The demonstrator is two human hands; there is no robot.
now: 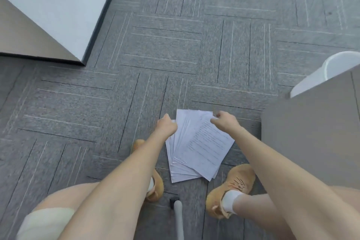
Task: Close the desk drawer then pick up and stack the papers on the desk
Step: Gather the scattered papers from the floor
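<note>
A fanned bunch of several white printed papers [196, 148] hangs low over the grey carpet, between my two feet. My left hand [167, 127] grips the bunch at its upper left edge. My right hand [224, 122] pinches the upper right corner of the top sheet. Both arms reach down and forward from the bottom of the view. No drawer front shows in this view.
A grey desk side [311, 128] stands close on the right, with a white bin [339, 68] behind it. A white and tan furniture corner [48, 25] juts in at upper left. My tan shoes [231, 187] flank the papers; a white chair leg [178, 218] lies below.
</note>
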